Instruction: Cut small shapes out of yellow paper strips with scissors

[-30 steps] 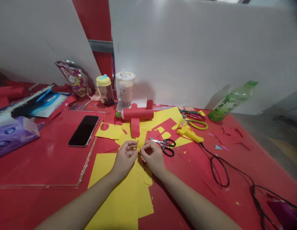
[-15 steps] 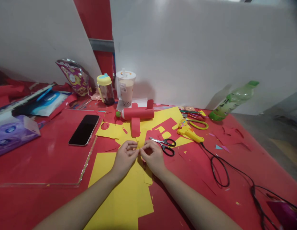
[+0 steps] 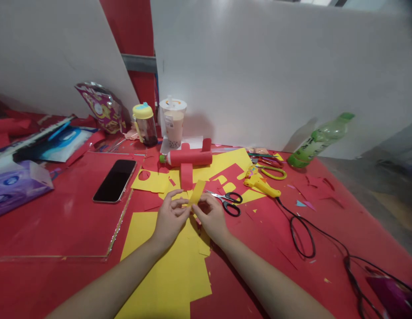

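Observation:
A small yellow paper strip (image 3: 197,192) stands up between my hands, its lower end pinched in my fingertips. My left hand (image 3: 171,218) grips it from the left, thumb and fingers closed at its edge. From the right, my right hand (image 3: 211,217) pinches the same end, thumb against fingers. Beneath both hands lie yellow paper sheets (image 3: 159,261). Just beyond them rests a red paper airplane model (image 3: 192,158) with a green tip. Black-handled scissors (image 3: 229,201) lie slightly open by my right hand.
A yellow glue gun (image 3: 263,186) with a black cord and yellow-handled scissors (image 3: 274,173) lie right. A green bottle (image 3: 320,139) leans at the back right. A phone (image 3: 115,180) lies left; a milk tea cup (image 3: 174,126) and yellow-lidded bottle (image 3: 144,126) stand behind. Paper scraps are scattered about.
The yellow strip has turned more upright and its broad face shows better. My left fingers have spread a little. The view has shifted slightly.

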`<state>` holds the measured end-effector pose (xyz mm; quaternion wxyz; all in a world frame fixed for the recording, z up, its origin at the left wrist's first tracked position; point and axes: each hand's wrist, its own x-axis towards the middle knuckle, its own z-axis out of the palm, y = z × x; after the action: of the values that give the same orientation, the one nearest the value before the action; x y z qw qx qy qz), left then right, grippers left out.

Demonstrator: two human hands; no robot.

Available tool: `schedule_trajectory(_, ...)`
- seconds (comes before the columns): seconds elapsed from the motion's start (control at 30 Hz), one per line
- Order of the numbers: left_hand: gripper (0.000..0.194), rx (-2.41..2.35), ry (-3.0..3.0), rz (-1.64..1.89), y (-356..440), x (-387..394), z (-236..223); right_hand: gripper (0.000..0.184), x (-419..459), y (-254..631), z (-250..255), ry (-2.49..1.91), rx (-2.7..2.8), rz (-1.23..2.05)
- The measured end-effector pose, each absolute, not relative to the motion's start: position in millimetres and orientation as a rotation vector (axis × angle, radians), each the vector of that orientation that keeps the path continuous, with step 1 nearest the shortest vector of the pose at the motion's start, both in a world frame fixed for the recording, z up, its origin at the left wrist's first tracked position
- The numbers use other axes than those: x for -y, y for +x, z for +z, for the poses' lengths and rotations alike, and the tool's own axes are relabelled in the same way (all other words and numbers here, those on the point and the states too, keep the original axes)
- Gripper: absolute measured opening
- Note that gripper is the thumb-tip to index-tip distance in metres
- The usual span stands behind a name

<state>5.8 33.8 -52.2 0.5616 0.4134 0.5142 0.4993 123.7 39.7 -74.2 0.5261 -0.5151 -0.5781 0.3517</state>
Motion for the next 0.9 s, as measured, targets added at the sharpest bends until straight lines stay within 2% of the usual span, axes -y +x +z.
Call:
schedule_trajectory(0.3,0.041,-1.152,1.051,1.227,5.2,-35.8,-57.7,0.012,-40.2,124.0,-70.6,-1.232,1.364,0.9)
schedule_trajectory(0.5,0.021,-1.222,1.054,1.005,4.8,-38.2,-56.2,0.021,-45.5,127.7,-65.6,-1.277,1.272,0.913)
schedule_trajectory(0.9,0.018,-1.147,1.113,0.918,3.2,-36.2,-51.6,0.018,-45.3,127.1,-68.5,-1.211,1.244,1.029)
